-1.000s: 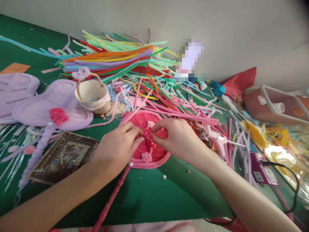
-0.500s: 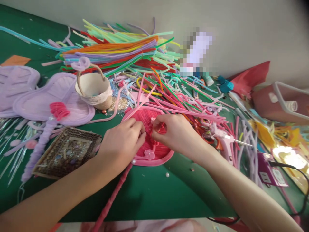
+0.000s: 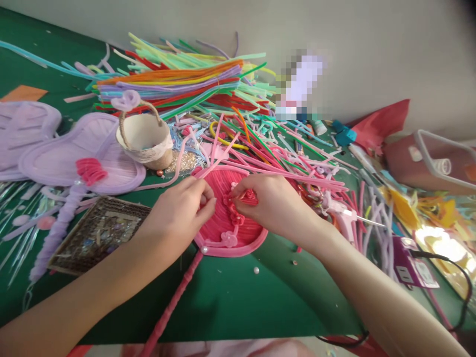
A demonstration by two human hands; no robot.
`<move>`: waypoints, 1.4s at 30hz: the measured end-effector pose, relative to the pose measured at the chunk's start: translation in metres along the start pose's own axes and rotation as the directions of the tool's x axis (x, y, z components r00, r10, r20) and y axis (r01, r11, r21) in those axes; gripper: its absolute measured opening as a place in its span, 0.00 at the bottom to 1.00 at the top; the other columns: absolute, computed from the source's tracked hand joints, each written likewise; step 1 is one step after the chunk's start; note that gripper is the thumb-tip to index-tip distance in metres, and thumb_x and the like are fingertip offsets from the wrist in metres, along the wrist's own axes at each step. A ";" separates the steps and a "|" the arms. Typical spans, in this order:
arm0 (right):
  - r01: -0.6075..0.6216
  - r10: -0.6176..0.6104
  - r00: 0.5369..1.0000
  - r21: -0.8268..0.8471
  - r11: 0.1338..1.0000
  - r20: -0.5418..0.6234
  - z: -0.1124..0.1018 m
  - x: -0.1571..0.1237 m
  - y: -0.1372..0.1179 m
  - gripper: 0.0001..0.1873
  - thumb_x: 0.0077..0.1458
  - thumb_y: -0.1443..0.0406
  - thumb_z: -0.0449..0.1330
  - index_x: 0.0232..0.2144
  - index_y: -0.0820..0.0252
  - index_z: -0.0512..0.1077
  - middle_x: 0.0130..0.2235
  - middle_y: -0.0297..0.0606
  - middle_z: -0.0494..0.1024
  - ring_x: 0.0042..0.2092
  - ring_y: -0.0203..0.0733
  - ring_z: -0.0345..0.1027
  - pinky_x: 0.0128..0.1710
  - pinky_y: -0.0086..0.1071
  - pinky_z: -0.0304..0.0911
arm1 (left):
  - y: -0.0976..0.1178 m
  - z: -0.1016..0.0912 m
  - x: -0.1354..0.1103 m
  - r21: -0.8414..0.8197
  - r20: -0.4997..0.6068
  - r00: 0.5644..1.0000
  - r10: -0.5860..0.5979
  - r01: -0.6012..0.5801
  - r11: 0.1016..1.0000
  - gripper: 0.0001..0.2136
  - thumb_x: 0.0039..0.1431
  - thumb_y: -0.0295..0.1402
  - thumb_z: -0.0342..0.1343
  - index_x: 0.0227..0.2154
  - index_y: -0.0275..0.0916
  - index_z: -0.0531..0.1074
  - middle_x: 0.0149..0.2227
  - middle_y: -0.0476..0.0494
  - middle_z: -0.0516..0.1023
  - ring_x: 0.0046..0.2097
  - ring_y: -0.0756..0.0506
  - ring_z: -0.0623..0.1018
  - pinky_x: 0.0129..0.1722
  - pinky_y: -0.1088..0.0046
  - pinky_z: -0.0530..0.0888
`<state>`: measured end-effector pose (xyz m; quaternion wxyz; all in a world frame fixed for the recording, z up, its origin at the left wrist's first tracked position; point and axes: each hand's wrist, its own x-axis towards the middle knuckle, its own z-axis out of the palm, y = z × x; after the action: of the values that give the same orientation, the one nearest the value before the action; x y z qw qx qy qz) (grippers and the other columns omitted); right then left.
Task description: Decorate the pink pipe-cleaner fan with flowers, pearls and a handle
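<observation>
Tabletop (image 3: 230,302): dark green, plain. Heart-shaped panel (image 3: 217,223): deep pink in fine ribbed lines, paler pink rim. Ruffled trim (image 3: 238,207) on it: rose red. Small flower (image 3: 229,239): pale pink. Bead (image 3: 204,249): pearl white. Stick handle (image 3: 174,302): pink. Pipe-cleaner bundle (image 3: 174,84): orange, lilac, red, mint green, yellow and blue strands. Loose strands (image 3: 290,173): mostly pink, some green. Wing shapes (image 3: 63,158): lilac, ribbed. Basket (image 3: 143,136): cream, tan handle, lilac heart. Tray (image 3: 96,235): brown woven border, glittery contents. Glue gun (image 3: 344,215): pink. Paper (image 3: 379,121): red. Cable (image 3: 461,297): black.
</observation>
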<state>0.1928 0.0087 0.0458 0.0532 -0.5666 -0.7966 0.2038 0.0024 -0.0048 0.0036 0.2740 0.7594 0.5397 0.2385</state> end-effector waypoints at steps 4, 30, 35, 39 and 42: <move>0.022 -0.020 1.000 -0.093 0.995 0.017 0.002 0.003 -0.002 0.07 0.50 0.72 0.60 0.31 0.58 0.78 0.34 0.38 0.82 0.35 0.41 0.74 0.35 0.30 0.62 | -0.002 0.002 0.000 0.005 0.003 1.000 0.025 -0.025 1.000 0.06 0.58 0.33 0.50 0.27 0.39 0.68 0.28 0.50 0.70 0.29 0.49 0.73 0.31 0.70 0.67; -0.045 0.044 0.999 -0.135 0.990 -0.010 -0.004 -0.024 0.011 0.04 0.56 0.68 0.57 0.31 0.60 0.72 0.34 0.38 0.77 0.35 0.40 0.69 0.34 0.31 0.57 | 0.019 -0.016 0.029 0.397 0.233 0.970 0.062 -0.153 0.905 0.07 0.65 0.28 0.48 0.33 0.38 0.70 0.35 0.46 0.74 0.37 0.44 0.76 0.34 0.67 0.66; -0.048 0.046 0.999 -0.097 0.994 -0.022 0.001 -0.033 0.015 0.04 0.56 0.70 0.57 0.31 0.60 0.71 0.34 0.38 0.76 0.36 0.41 0.70 0.36 0.32 0.59 | 0.017 -0.008 0.045 0.397 0.327 0.934 0.146 -0.275 0.876 0.08 0.66 0.30 0.48 0.32 0.37 0.70 0.37 0.43 0.75 0.37 0.45 0.75 0.35 0.69 0.67; -0.039 0.035 0.998 -0.085 0.996 -0.050 0.001 -0.039 0.016 0.05 0.57 0.69 0.56 0.30 0.60 0.72 0.32 0.37 0.76 0.35 0.41 0.70 0.36 0.33 0.60 | 0.017 -0.003 0.046 0.409 0.327 0.932 0.154 -0.286 0.867 0.07 0.64 0.31 0.50 0.31 0.37 0.70 0.36 0.43 0.74 0.37 0.45 0.75 0.33 0.69 0.66; -0.022 0.016 0.997 -0.082 0.996 -0.069 0.000 -0.038 0.017 0.05 0.57 0.70 0.57 0.30 0.61 0.72 0.33 0.38 0.76 0.36 0.41 0.70 0.36 0.33 0.60 | 0.018 -0.002 0.048 0.408 0.330 0.935 0.131 -0.267 0.873 0.09 0.64 0.28 0.46 0.29 0.38 0.67 0.32 0.44 0.72 0.33 0.46 0.73 0.31 0.69 0.65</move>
<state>0.2209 -0.0215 0.0449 0.0551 -0.5825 -0.7967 0.1516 0.0281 0.0360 0.0204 0.1430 0.8805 0.4514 0.0206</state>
